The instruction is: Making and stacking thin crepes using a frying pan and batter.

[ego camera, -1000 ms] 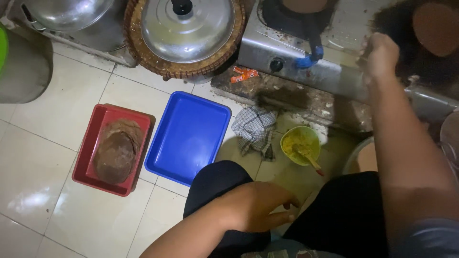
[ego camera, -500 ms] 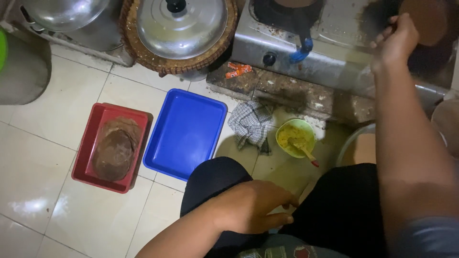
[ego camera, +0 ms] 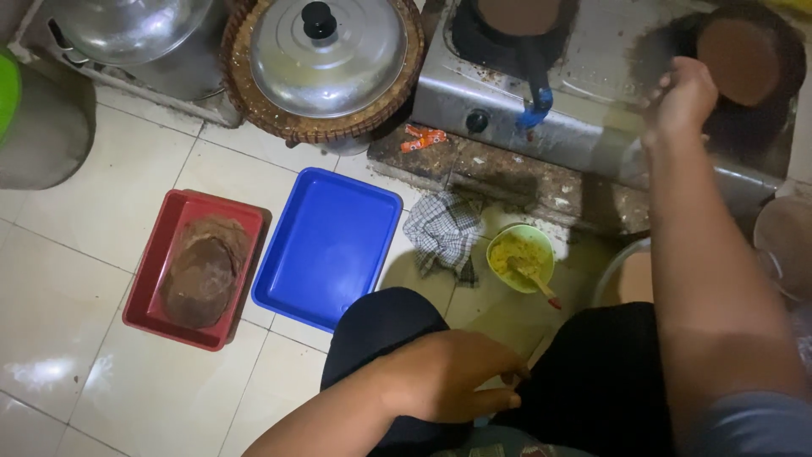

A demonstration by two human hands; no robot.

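My right hand (ego camera: 681,97), fingers curled, grip unclear, is at the brown flatbread (ego camera: 737,49) on the right pan of the stove (ego camera: 584,127), left hand (ego camera: 448,377) loosely curled, empty on my knee; burn risk from hot pan.

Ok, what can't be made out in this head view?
- Right hand: raised by the brown round in the pan; whether the fingers grip anything is hidden by the hand's back.
- Left hand: rests on the knee; fingers curled, contents unclear.
- Bowl beside the right forearm: mostly covered by it.
- Steel pot: cut by the top edge.
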